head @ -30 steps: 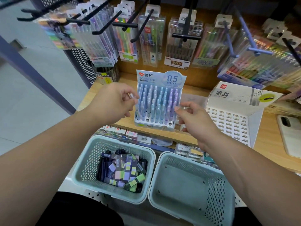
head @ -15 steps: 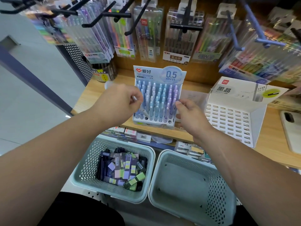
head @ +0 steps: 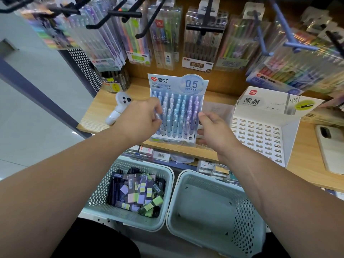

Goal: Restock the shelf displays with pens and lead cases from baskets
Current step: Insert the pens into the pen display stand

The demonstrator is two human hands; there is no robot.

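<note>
A white pen display (head: pixel 193 84) marked 0.5 mm stands on the wooden shelf (head: pixel 96 110), nearly full of blue and purple pens (head: pixel 175 116). My left hand (head: pixel 139 120) is at the display's left columns, its fingertips pinched on one pale pen (head: pixel 158 116). The display's right edge is held by my right hand (head: pixel 214 131), thumb in front and fingers low at the corner. Below the shelf, the left basket (head: pixel 96 200) holds several lead cases (head: pixel 137 192). The right basket (head: pixel 214 202) is empty.
A white slotted lead-case display (head: pixel 260 135) with empty slots stands to the right, a phone (head: pixel 331 146) beyond it. A small white gadget (head: pixel 119 108) and a clear tub (head: pixel 114 81) sit at the shelf's left. Pen packs (head: pixel 202 43) hang on hooks above.
My left hand has moved right and down with the pen to the display's left columns. My right hand stays at the display's right edge. The white gadget has come into sight.
</note>
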